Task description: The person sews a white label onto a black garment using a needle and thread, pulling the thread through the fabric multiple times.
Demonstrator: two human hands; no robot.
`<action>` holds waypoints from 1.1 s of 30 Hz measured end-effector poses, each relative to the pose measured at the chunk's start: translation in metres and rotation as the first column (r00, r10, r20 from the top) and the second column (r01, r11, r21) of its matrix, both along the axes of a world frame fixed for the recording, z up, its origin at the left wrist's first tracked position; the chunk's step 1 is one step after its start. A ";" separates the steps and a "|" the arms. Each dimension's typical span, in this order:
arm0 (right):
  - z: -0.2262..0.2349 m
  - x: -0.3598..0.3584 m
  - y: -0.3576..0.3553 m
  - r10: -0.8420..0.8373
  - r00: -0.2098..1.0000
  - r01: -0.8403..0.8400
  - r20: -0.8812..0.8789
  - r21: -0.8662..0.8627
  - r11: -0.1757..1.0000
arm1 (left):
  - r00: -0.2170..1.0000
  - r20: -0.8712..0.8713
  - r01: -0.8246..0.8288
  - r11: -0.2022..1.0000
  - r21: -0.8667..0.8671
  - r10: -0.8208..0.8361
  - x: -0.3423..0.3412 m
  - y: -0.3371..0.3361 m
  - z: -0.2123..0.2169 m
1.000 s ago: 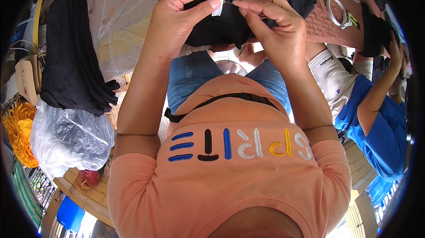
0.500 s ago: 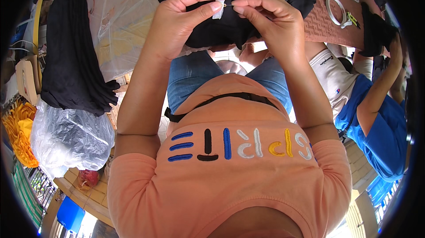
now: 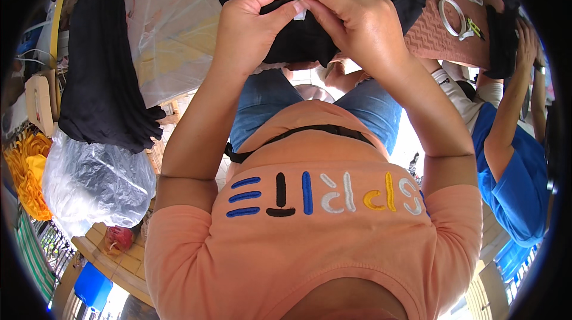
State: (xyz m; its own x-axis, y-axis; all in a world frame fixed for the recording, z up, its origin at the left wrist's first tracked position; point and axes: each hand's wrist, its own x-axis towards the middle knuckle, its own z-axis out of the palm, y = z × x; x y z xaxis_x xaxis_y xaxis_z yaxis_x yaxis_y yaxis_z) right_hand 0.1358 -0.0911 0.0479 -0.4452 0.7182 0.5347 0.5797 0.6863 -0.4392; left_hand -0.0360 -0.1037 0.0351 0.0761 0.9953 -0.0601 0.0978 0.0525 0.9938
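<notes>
A wide spread of black fabric point(image 3: 310, 40) lies across the upper middle of the view, draped over the person's lap above the blue jeans point(image 3: 262, 102), and both hands work at one spot on its near side. To the left, a second black cloth point(image 3: 101, 75) hangs beside a sheet of clear plastic point(image 3: 173, 28), and a co-worker in a blue shirt point(image 3: 518, 183) reaches up on the right near a brown mat point(image 3: 438, 28) carrying a white ring point(image 3: 454, 16). The left hand point(image 3: 253, 31) pinches a small white tag point(image 3: 300, 11) between thumb and forefinger, holding it against the fabric; the right hand point(image 3: 357, 22) is closed over the same tag from the other side, fingertips meeting the left thumb. The step in hand looks like fixing or stitching the tag to the fabric, at its fine stage. The next move would call for a steady pinch and tiny, controlled finger motion, keeping the tag from sliding. Compared with the earlier frame, the hands have drawn together: the thin needle-like sliver then visible between the fingertips is now hidden, and the right hand covers more of the tag.
</notes>
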 end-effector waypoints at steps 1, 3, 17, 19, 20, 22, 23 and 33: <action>0.008 0.000 0.004 0.030 0.999 -0.029 -0.032 0.040 0.999 | 1.000 0.022 0.002 1.000 0.011 -0.002 0.000 0.001 0.000; 0.019 0.002 0.011 0.094 0.987 -0.093 -0.127 0.010 0.996 | 0.998 0.068 0.000 1.000 0.029 -0.002 -0.002 0.003 -0.001; 0.028 0.020 0.026 0.073 0.771 -0.447 -0.632 -0.457 0.769 | 0.989 0.145 -0.007 0.999 -0.039 0.013 0.002 0.003 0.005; 0.027 0.020 0.025 0.077 0.770 -0.448 -0.634 -0.450 0.773 | 0.988 0.158 0.001 0.999 -0.043 0.005 0.003 0.004 0.005; 0.030 0.020 0.026 0.161 0.847 -0.365 -0.506 -0.335 0.868 | 0.986 0.164 0.003 0.999 -0.046 0.005 0.002 0.003 0.005; 0.039 0.022 0.027 0.232 0.954 -0.243 -0.191 -0.035 0.969 | 0.985 0.170 0.004 0.999 -0.047 0.004 0.001 0.002 0.006; 0.038 0.022 0.028 0.248 0.958 -0.241 -0.146 0.061 0.969 | 0.985 0.170 0.006 0.999 -0.046 0.002 0.002 0.002 0.007; 0.034 0.027 0.032 0.196 0.953 -0.274 0.233 0.375 0.886 | 0.982 0.188 0.008 0.999 -0.053 0.002 0.000 0.001 0.006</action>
